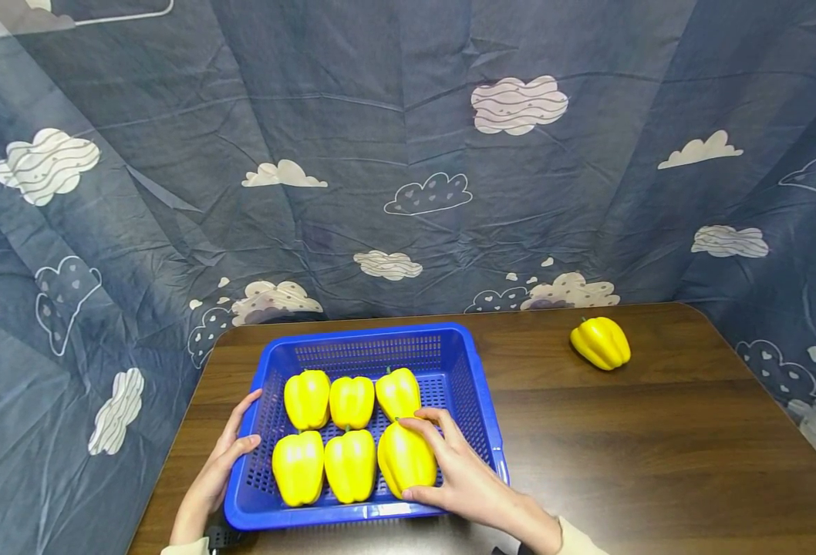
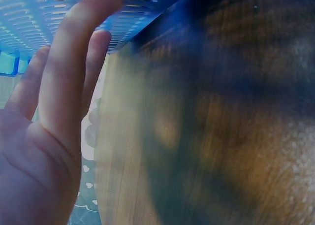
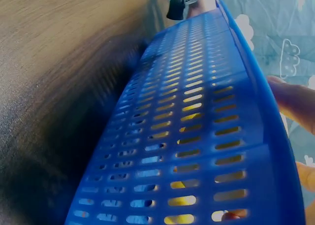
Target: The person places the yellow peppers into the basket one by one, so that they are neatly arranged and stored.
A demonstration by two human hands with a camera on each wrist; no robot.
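A blue plastic basket (image 1: 366,337) with slotted walls stands on the brown wooden table. Inside are two rows of yellow bell peppers, among them one pepper (image 1: 298,469) at the front left. My right hand (image 1: 465,472) reaches over the front right of the basket and grips the front-right bell pepper (image 1: 402,460), thumb on its near side and fingers at its far side. My left hand (image 1: 217,462) holds the basket's left rim, thumb over the top. In the left wrist view, several of its fingers (image 2: 64,82) extend up to the slotted wall (image 2: 142,8).
Another yellow bell pepper (image 1: 601,343) lies on its side at the back right of the table (image 1: 630,455). A blue curtain (image 1: 352,223) with cloud prints hangs behind and at both sides. In the right wrist view, the basket's slotted wall (image 3: 162,121) blocks much of the peppers.
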